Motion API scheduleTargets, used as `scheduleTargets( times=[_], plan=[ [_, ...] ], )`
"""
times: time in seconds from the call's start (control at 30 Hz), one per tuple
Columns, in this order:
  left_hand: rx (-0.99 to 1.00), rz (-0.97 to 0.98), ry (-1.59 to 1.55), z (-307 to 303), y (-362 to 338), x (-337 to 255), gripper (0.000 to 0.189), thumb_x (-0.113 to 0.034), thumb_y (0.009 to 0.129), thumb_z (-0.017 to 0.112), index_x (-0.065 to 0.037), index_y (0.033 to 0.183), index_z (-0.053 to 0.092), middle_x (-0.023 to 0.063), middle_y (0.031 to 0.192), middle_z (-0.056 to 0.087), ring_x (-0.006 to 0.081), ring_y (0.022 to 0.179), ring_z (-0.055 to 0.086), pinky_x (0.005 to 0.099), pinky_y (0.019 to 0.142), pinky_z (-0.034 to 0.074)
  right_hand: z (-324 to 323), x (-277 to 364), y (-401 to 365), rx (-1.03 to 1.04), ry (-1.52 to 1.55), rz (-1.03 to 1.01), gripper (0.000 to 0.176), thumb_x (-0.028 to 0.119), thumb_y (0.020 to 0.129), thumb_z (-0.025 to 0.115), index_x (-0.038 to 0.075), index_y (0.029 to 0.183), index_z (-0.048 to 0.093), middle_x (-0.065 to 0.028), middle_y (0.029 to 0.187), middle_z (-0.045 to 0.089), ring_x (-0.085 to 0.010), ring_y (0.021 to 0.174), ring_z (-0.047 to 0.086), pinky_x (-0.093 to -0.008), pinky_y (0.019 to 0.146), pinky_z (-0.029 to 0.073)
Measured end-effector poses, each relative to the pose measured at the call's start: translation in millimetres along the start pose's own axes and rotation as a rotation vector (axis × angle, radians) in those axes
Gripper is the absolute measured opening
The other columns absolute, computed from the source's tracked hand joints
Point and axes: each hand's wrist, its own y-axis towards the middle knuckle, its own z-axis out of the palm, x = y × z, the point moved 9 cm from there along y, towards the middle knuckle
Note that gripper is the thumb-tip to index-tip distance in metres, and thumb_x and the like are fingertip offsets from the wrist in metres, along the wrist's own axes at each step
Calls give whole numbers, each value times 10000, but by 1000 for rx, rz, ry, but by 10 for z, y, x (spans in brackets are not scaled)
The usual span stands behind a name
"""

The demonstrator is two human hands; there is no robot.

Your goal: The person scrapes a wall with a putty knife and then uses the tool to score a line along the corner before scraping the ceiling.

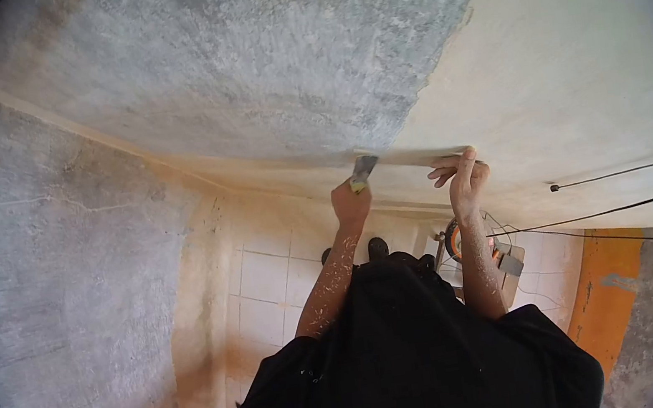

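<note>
My left hand [353, 204] is closed round the handle of a scraper [363, 168], whose flat metal blade points up at the wall. The blade's edge is right at the boundary where the bare grey wall [305, 63] meets a cream painted layer [561, 76]. To the right, my right hand [462, 175] is raised close against the cream part, thumb up and fingers spread, with nothing in it. Pale flakes cling to both forearms.
Black cables [631, 206] run across the right side. Beside my right forearm, a fan-like device with an orange glow [456, 241] stands on the white tiled floor [266, 276]. A second scraped wall [58, 269] rises at left; an orange strip [605, 289] lies at lower right.
</note>
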Motion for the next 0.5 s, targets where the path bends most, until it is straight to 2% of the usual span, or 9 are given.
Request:
scheduleTargets(
  times=[0.1, 0.17, 0.23, 0.33, 0.43, 0.47, 0.5],
  plan=[
    [-37, -82, 116, 11, -105, 747, 204, -167, 753, 643, 34, 718, 646, 233, 639, 614, 392, 646, 644, 418, 556, 472, -5, 30, 10, 12, 45, -2, 710, 400, 1034, 284, -95, 694, 662, -164, 657, 663, -202, 524, 646, -263, 450, 512],
    [-47, -141, 184, -10, -182, 850, 208, -164, 752, 649, 41, 715, 648, 233, 642, 622, 388, 648, 649, 425, 564, 480, -10, 20, -10, 36, 54, 13, 699, 400, 1033, 297, -99, 707, 663, -165, 676, 668, -206, 545, 657, -267, 459, 520],
    [-33, -173, 221, -47, -182, 668, 217, -164, 750, 656, 49, 710, 650, 234, 643, 628, 381, 646, 655, 432, 570, 486, -3, 5, 1, 36, 55, 21, 701, 404, 1031, 303, -104, 706, 661, -166, 680, 670, -210, 546, 658, -268, 456, 521],
    [-30, -23, 162, -28, -241, 718, 231, -174, 753, 656, 49, 696, 648, 229, 629, 626, 369, 624, 658, 433, 559, 480, -18, -42, -5, -8, 37, 23, 753, 448, 1025, 271, -106, 699, 663, -167, 668, 669, -211, 542, 657, -269, 452, 520],
    [-6, -121, 156, -101, -64, 939, 226, -169, 759, 651, 43, 683, 636, 221, 608, 614, 361, 604, 655, 424, 534, 466, -23, -45, -9, -38, 72, 16, 824, 504, 1014, 215, -103, 690, 668, -175, 663, 670, -209, 544, 660, -265, 454, 523],
    [30, -71, 125, -109, -15, 890, 224, -167, 760, 649, 41, 679, 631, 218, 603, 612, 360, 602, 654, 420, 528, 461, -5, 6, -7, -52, 1, 2, 894, 551, 998, 144, -96, 678, 673, -177, 635, 665, -208, 516, 652, -262, 454, 524],
    [67, -13, 88, -142, 52, 559, 223, -166, 761, 647, 39, 675, 626, 215, 599, 609, 359, 600, 653, 416, 522, 457, -2, 31, 21, -66, -2, -5, 906, 556, 994, 129, -93, 674, 673, -175, 619, 661, -210, 501, 645, -263, 454, 525]
  ],
)
